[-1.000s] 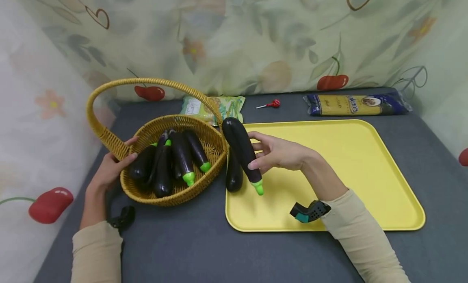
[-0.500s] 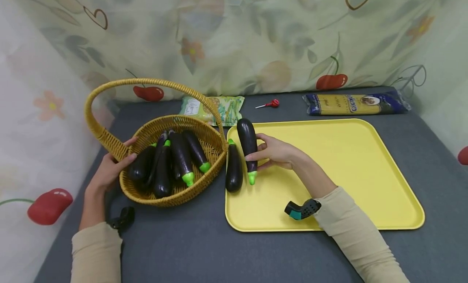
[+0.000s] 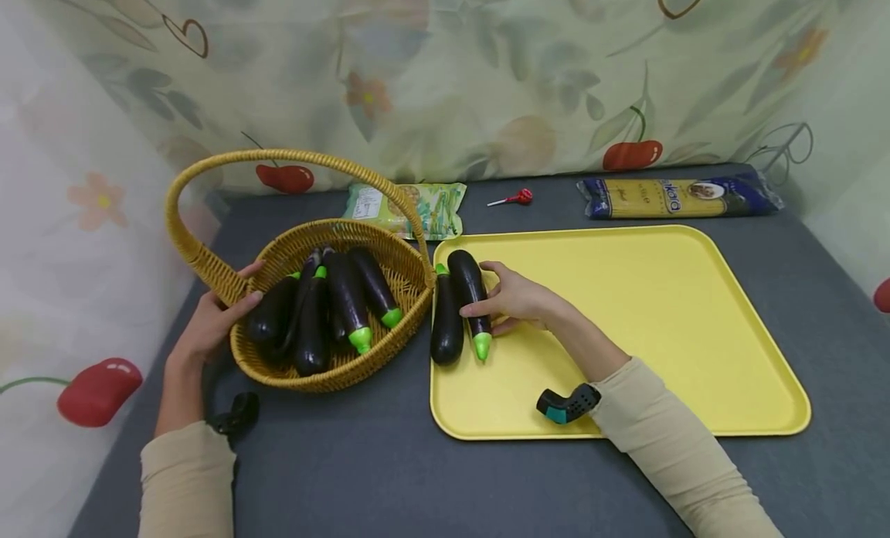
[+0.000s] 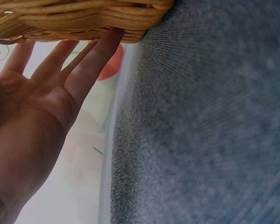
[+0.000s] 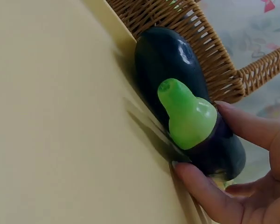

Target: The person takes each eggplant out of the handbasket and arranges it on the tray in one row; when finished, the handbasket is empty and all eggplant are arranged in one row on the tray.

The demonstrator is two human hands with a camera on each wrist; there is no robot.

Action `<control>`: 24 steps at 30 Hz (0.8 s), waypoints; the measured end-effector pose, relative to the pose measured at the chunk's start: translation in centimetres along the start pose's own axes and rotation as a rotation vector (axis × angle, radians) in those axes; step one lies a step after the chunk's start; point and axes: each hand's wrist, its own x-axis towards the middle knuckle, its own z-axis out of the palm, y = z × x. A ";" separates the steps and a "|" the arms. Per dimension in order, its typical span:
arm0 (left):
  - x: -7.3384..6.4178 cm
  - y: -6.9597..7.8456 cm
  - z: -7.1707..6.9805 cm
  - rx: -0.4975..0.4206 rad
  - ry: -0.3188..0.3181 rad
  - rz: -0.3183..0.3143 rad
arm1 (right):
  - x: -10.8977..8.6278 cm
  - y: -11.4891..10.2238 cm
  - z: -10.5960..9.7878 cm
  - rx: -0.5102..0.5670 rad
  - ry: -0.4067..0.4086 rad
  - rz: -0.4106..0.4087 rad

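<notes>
My left hand [image 3: 212, 321] holds the left side of a wicker basket [image 3: 334, 379] near the handle's base, its thumb over the rim. In the left wrist view, fingers [image 4: 91, 70] press the woven wall. Several dark eggplants [image 3: 344, 291] with green caps lie in the basket. My right hand [image 3: 521, 297] grips one eggplant [image 3: 466, 275] between thumb and fingers at the left of a yellow tray [image 3: 626, 329], cap toward me. Close beside it, another eggplant [image 3: 446, 321] lies along the tray's left edge, cap away from me. Whether the gripped one touches the tray, I cannot tell.
Behind the basket lies a green packet [image 3: 438, 209]. A red lollipop [image 3: 518, 198] and a pasta pack [image 3: 681, 199] are at the back of the grey table [image 3: 389, 476]. The basket's tall handle [image 3: 292, 155] arches above its bowl. Patterned cloth [image 3: 445, 82] hangs behind.
My right hand has lowered the eggplant onto or close above the tray, turning it more upright in view, beside the other eggplant. My left hand and the basket have stayed put.
</notes>
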 end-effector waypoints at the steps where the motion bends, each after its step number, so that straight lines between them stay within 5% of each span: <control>1: 0.0 0.0 0.0 0.000 0.000 0.002 | 0.0 0.0 0.0 -0.019 0.006 0.000; 7: -0.2 0.0 0.0 -0.007 -0.001 0.011 | 0.0 -0.3 0.1 -0.114 0.034 0.004; 24: 0.0 0.0 0.0 0.012 0.004 0.019 | -0.5 -0.8 -1.2 -0.078 0.084 -0.047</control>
